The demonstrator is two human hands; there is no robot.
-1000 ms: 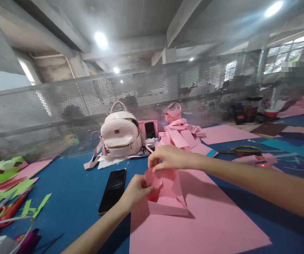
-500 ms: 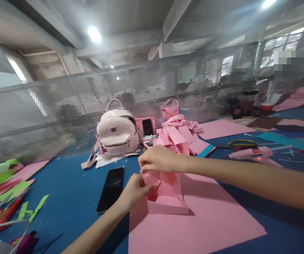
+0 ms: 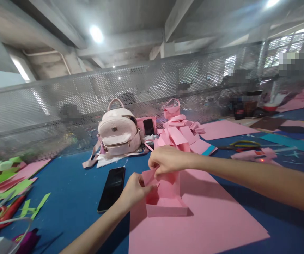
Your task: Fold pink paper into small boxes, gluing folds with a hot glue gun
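A folded pink paper box [image 3: 167, 210], its top open, rests on a large pink sheet [image 3: 210, 225]. My left hand [image 3: 134, 188] pinches the box's left wall, with the thumb inside and the fingers outside. Over the far left corner of the box is my right hand [image 3: 165, 160]. Its fingers are curled down against the paper there, and the fingertips are partly hidden, so what they pinch does not show clearly. A black phone [image 3: 111, 188] lies just left of my left hand.
Behind stand a white backpack [image 3: 119, 132] and a heap of pink paper pieces [image 3: 178, 132]. Scissors [image 3: 244, 144] and a pink glue gun [image 3: 255, 155] lie right. Green paper scraps [image 3: 39, 206] and red-handled scissors [image 3: 11, 213] lie left. A perforated metal screen [image 3: 146, 81] edges the table.
My right hand has shifted slightly right and its fingers have curled further down into the box. The left hand keeps its grip on the wall. More of the box's inside shows.
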